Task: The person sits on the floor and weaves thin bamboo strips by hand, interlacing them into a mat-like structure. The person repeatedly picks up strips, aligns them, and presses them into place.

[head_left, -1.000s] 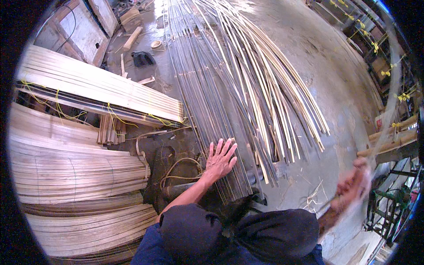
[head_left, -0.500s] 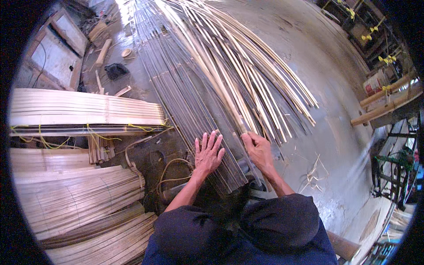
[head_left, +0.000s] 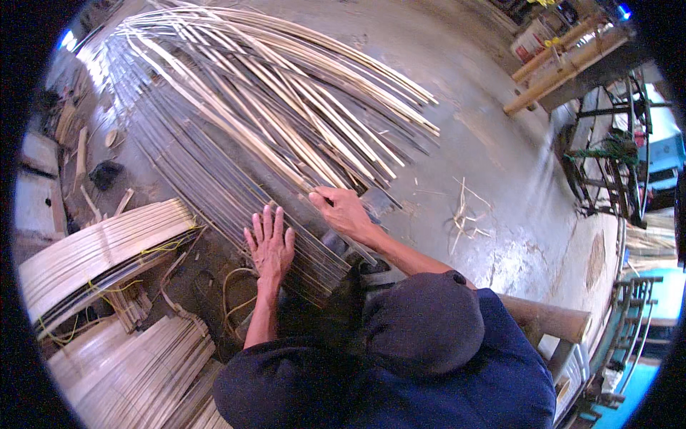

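Note:
My left hand (head_left: 270,247) lies flat with its fingers spread on a row of dark, thin strips (head_left: 193,150), laid side by side and running away to the far left. To its right, my right hand (head_left: 344,213) is closed, thumb and fingers pinched at the near end of a pale bamboo strip (head_left: 275,166). Its palm side is hidden from me. Just beyond it, a loose fan of pale and brown bamboo strips (head_left: 314,114) spreads over the floor.
Tied bundles of pale slats (head_left: 107,250) and stacked slat mats (head_left: 143,372) stand at the left. Thin shavings (head_left: 464,218) lie on the grey floor (head_left: 493,157) to the right. A thick bamboo pole (head_left: 547,318) is beside me; a dark frame (head_left: 607,150) stands at far right.
The view has turned to the right, so the strips and bundles appear further left. My right hand stays closed at the strip's end; my left hand remains flat on the dark strips.

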Available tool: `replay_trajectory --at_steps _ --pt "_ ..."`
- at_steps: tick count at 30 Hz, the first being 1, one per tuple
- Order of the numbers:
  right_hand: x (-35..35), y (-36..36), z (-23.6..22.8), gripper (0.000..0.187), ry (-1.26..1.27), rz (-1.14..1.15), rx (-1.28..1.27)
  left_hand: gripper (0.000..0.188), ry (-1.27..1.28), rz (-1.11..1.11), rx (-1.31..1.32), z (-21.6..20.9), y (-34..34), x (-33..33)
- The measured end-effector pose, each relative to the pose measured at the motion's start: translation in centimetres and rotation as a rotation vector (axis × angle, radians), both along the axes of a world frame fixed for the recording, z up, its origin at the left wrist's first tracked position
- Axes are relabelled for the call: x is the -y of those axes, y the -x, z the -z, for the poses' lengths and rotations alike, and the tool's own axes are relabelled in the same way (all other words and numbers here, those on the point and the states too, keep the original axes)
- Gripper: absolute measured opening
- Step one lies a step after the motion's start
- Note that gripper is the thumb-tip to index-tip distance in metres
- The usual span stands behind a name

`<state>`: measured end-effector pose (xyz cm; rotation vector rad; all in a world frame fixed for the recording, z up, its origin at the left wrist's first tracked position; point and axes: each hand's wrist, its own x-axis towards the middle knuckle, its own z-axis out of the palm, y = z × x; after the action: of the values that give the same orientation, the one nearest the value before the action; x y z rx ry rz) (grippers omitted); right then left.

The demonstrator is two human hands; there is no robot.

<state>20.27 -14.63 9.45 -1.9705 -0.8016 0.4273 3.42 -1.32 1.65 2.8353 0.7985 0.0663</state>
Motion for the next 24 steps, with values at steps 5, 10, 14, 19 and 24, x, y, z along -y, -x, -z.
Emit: replay_trajectory --at_steps 5,10,14,19,24 --pt "0.5 -2.2 2.5 0.037 0.16 -0.043 0.016 0.06 -0.003 0.001 -0.059 -0.8 -0.1 0.1" --pt "1.3 -2.9 3.4 0.036 0.165 -0.027 -0.01 0.058 0.006 0.017 -0.01 -1.1 -0.3 0.3" --pt "2.0 -3.4 3.9 0.033 0.081 -0.021 0.208 0.058 0.0 0.021 0.009 -1.0 -0.1 0.3" --pt "3.1 -3.6 1.9 0.031 0.509 -0.089 0.236 0.058 0.002 0.014 -0.019 -0.9 0.0 0.1" --pt "3.5 -5.2 3.0 0.029 0.637 -0.162 0.298 0.06 -0.043 0.021 -0.009 0.0 0.1 0.0"
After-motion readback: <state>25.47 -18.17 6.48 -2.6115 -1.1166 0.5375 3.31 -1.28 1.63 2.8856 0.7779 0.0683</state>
